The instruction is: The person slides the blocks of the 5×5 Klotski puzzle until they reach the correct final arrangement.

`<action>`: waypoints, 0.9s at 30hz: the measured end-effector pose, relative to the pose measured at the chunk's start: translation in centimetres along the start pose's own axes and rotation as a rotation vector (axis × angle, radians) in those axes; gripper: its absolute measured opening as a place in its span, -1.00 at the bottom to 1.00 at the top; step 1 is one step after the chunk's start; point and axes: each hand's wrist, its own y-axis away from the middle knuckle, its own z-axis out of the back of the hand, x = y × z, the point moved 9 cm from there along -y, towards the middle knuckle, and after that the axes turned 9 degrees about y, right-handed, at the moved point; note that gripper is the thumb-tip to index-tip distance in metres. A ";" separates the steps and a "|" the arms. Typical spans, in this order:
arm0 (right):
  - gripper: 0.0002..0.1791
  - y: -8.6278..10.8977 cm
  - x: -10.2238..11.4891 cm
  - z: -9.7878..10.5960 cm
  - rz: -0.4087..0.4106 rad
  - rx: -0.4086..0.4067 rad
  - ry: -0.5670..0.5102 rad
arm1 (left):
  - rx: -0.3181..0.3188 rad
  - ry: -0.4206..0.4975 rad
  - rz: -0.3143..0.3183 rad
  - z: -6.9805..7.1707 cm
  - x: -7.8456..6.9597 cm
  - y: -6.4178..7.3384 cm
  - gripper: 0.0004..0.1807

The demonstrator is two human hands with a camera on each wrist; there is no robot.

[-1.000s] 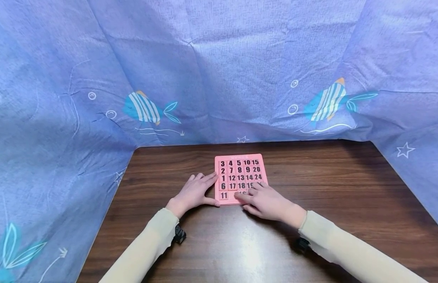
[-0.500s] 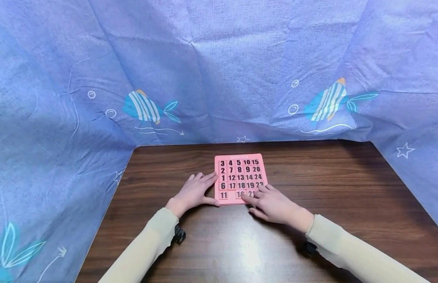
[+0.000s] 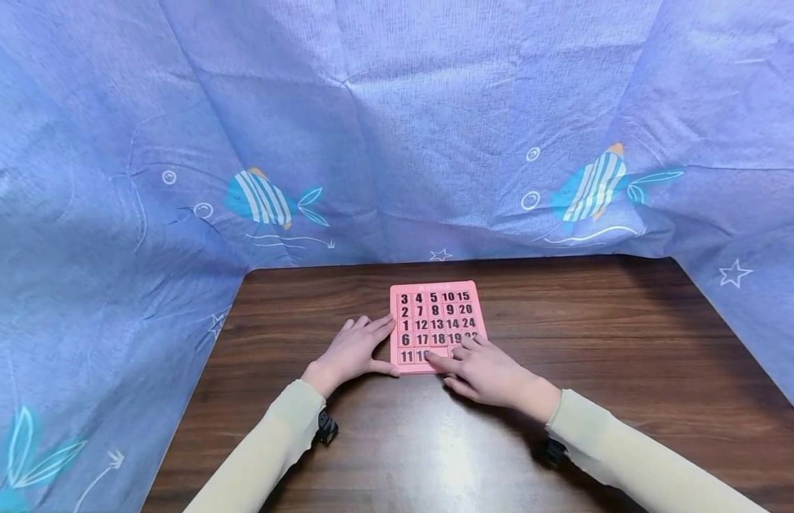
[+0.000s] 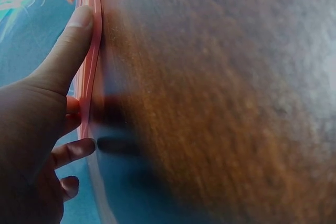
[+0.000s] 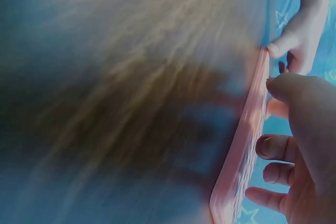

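Note:
A pink number slide puzzle (image 3: 461, 287) lies flat on the wooden table, its tiles marked with black numbers. My left hand (image 3: 350, 350) braces its left side, thumb at the near corner and fingers spread along the edge. My right hand (image 3: 485, 374) reaches over the near right part, its extended index fingertip on the 16 tile (image 3: 422, 356) in the bottom row, beside the 11 tile (image 3: 406, 357). Just right of the 16 tile is a gap under that finger. The right hand hides the last bottom tiles. In the right wrist view, the right hand's other fingers (image 5: 275, 148) hang loosely bent.
The dark wooden table (image 3: 583, 320) extends around the puzzle on all sides. Behind it and to the sides hangs a blue cloth (image 3: 435, 142) printed with fish and stars. A small black device (image 3: 327, 427) sits at the left wrist.
The 16 tile has slid one place left, next to the 11, and the gap now lies to its right. My right hand first drew back right, then moved left. The left hand stays put.

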 end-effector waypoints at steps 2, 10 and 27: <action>-0.47 0.7 -0.7 0.2 -0.019 -0.002 -0.019 | -0.001 0.007 0.000 0.0 0.0 0.0 0.11; -0.47 4.0 -3.4 -0.1 -0.100 0.032 -0.046 | 0.000 0.008 0.001 0.0 0.0 0.1 0.12; -0.46 2.7 -1.7 -0.1 -0.023 -0.040 0.022 | -0.006 0.009 0.000 0.1 -0.1 0.0 0.11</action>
